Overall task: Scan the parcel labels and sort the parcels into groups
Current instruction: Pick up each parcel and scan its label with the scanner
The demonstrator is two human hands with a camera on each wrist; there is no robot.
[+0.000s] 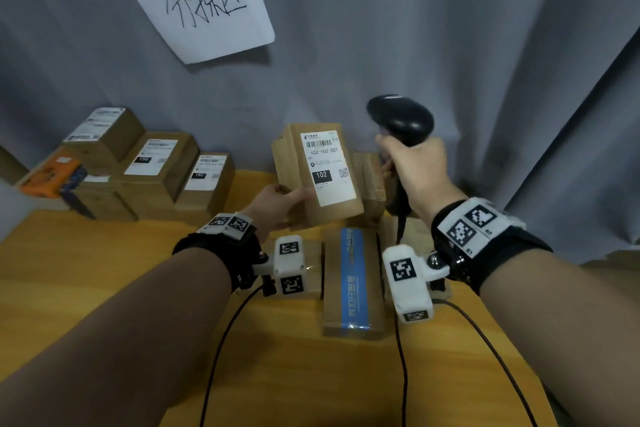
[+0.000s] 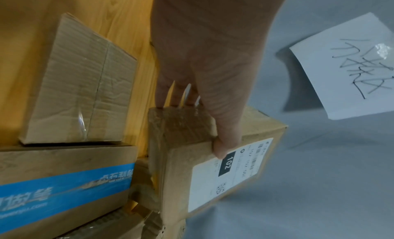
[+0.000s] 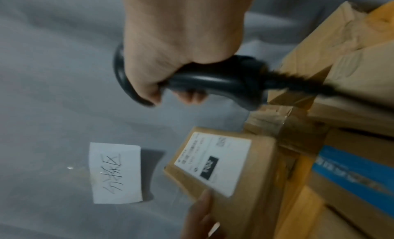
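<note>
My left hand (image 1: 277,199) grips a small brown cardboard parcel (image 1: 317,177) by its lower left end and holds it up off the table. Its white label (image 1: 327,166) reads 102 and faces me. The thumb lies on the label's edge in the left wrist view, where the parcel (image 2: 213,167) fills the lower middle. My right hand (image 1: 412,166) grips a black barcode scanner (image 1: 401,118) just right of the parcel. Its head is raised above the parcel's top. In the right wrist view the scanner (image 3: 213,81) has a coiled cord, and the parcel (image 3: 230,167) lies below it.
Several labelled parcels (image 1: 152,163) are grouped at the table's back left, beside an orange box (image 1: 52,175). A box with blue tape (image 1: 353,281) and other boxes lie under my hands on the wooden table (image 1: 104,270). A handwritten paper sign (image 1: 201,0) hangs on the grey curtain.
</note>
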